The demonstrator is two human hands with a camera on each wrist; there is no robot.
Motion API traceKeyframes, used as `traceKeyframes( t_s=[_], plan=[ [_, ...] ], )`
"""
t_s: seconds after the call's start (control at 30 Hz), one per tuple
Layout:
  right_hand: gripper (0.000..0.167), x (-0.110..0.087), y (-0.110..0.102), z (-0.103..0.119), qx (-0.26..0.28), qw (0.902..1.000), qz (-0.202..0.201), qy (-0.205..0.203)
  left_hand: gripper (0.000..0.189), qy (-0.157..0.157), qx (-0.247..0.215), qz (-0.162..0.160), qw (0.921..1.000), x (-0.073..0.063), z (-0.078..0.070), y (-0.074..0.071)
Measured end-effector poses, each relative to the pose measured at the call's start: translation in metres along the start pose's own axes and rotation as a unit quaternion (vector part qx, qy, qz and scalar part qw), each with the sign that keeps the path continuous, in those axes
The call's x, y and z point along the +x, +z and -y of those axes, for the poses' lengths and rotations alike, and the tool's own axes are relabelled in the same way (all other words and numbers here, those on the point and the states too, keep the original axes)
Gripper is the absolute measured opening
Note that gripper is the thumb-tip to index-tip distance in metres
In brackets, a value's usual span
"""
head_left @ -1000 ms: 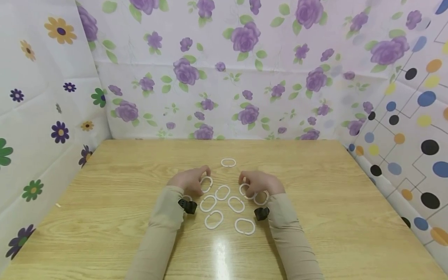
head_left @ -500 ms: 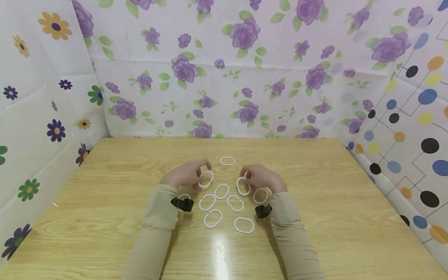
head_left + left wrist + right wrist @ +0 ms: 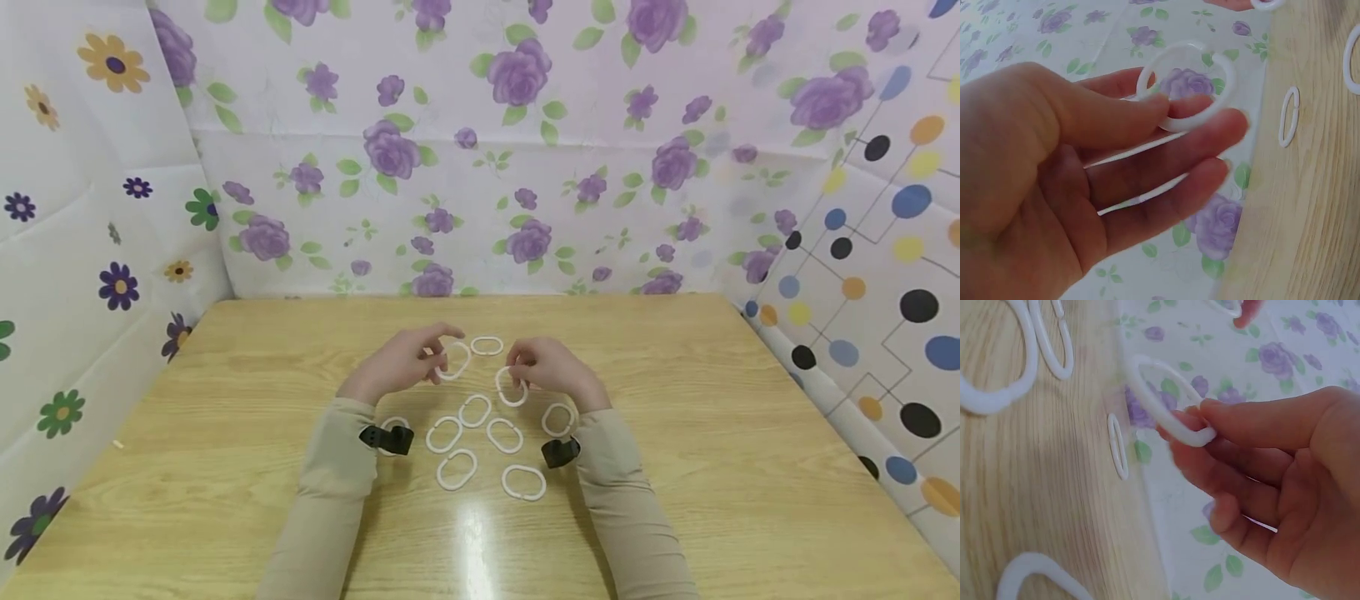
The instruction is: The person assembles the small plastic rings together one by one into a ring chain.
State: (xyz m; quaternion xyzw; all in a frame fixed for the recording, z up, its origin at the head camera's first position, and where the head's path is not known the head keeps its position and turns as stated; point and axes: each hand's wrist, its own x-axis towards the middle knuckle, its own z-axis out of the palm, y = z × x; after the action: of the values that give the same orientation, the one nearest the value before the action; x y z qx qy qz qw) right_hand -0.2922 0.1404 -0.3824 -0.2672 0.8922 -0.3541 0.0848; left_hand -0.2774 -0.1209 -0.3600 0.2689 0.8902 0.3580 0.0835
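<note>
White oval plastic links, each with a small gap, lie on the wooden table. My left hand (image 3: 401,360) pinches one link (image 3: 1194,122) between thumb and fingers, held up off the table; its other fingers stay loosely extended. Opposite it, my right hand (image 3: 553,367) pinches a second link (image 3: 1163,415), raised and tilted, between thumb and fingertips. The two held links are apart. A far link (image 3: 487,353) lies flat behind and between the hands. Nearer me are a middle link (image 3: 462,412) and a front right link (image 3: 524,498).
More loose links lie between the forearms, such as the front left link (image 3: 441,479). One link (image 3: 545,421) is beside the right cuff; another is partly hidden by the left wrist's black camera (image 3: 390,439). Patterned cloth (image 3: 330,208) surrounds the wooden table (image 3: 225,467). A small white scrap (image 3: 117,444) lies left.
Both hands have lifted a link from the table and moved it up and away from me. The left index finger has straightened somewhat. The other links have stayed in place.
</note>
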Motion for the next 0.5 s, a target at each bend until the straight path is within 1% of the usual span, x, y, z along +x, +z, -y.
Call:
traceKeyframes(
  t_s=[0.13,0.2,0.37,0.5],
  plan=[
    [0.007,0.0034,0.0015,0.0014,0.021,0.9994,-0.026,0.0,0.031,0.022,0.008,-0.009,0.9997,0.0007,-0.0041,0.0006],
    [0.008,0.0051,0.0029,0.0013,0.045,0.9986,-0.029,-0.001,0.026,0.027,0.01,-0.007,0.9996,0.001,-0.0065,0.0012],
    [0.011,0.0073,0.0077,0.0024,0.119,0.9928,-0.006,0.009,0.018,0.038,0.012,0.003,0.9992,0.0016,-0.0093,0.0032],
    [0.014,0.0082,0.0085,0.0065,0.141,0.9897,0.007,0.026,0.013,0.048,0.019,-0.001,0.9986,0.0012,-0.0101,0.0028]
  ],
)
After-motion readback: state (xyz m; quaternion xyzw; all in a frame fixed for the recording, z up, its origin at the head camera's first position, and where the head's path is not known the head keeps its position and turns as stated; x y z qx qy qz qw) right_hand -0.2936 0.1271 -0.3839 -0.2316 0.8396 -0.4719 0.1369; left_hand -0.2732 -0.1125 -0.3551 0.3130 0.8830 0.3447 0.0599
